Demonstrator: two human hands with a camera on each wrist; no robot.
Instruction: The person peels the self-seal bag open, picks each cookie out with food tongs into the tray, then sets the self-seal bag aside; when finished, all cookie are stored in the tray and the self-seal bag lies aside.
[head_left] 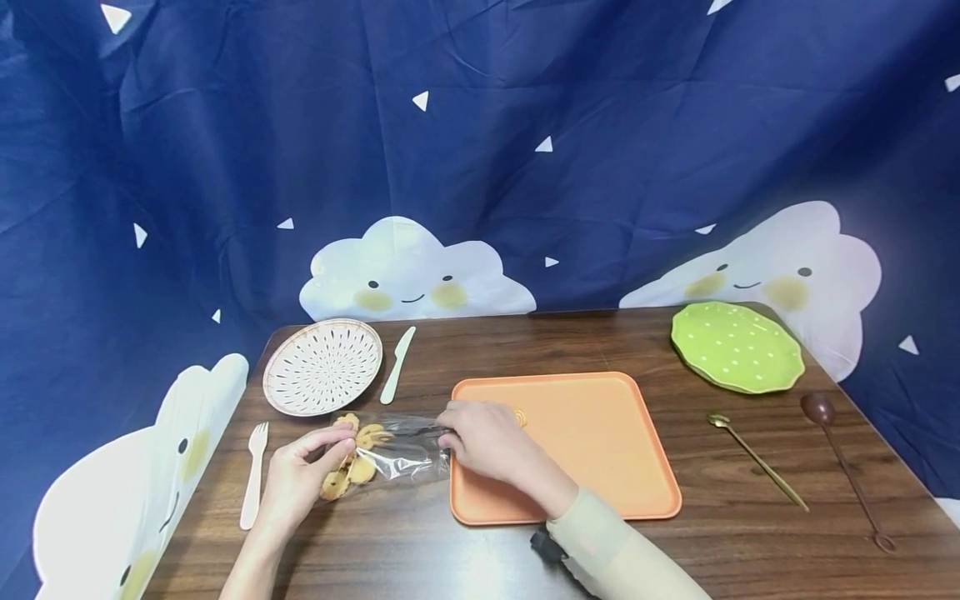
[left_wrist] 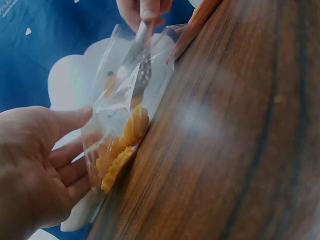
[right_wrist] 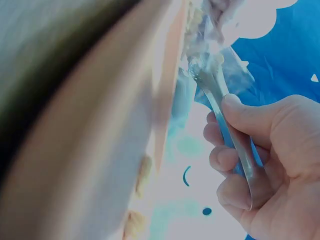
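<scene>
Left hand [head_left: 296,475]: we see its fingers curled round the left end of the clear bag [head_left: 408,446] | Right hand [head_left: 487,437]: its fingers are grasping metal tongs [right_wrist: 232,130], tips inside the bag | Cookies [head_left: 362,471]: in the bag's left part | Bag: at left tabletop [head_left: 405,550], beside the orange tray [head_left: 600,450]

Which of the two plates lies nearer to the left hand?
The white plate with dark marks, beyond the left hand; the green plate with white dots lies far to the right.

Green plate [head_left: 737,346] near brown ladle [head_left: 818,408]
</scene>
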